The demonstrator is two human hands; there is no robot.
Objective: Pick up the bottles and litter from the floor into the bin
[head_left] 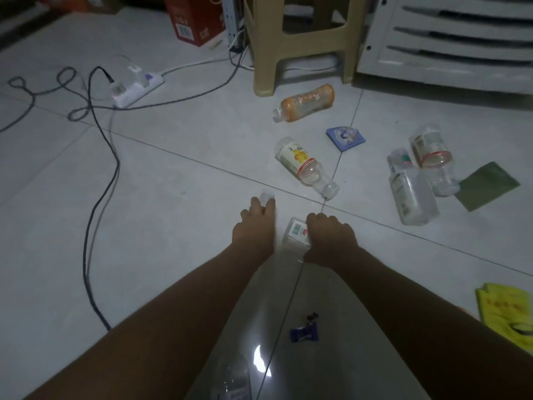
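My right hand (331,235) grips a clear bottle with a red and white label (296,232) that lies on the tiled floor. My left hand (255,223) pinches a small clear cap (266,196) just beyond it. Further off lie an orange bottle (305,102), a yellow-labelled bottle (302,166) and two clear bottles (432,157) (409,194). Litter is scattered about: a blue packet (345,138), a green sheet (487,186), a yellow wrapper (507,313) and a blue sweet wrapper (304,332). Another clear bottle (230,379) lies under my left arm. No bin is in view.
A white power strip (138,85) with dark cables (98,197) trails over the floor on the left. A beige plastic stool (302,44) stands at the back, with a white louvred appliance (450,39) to its right and a red box (193,18) to its left.
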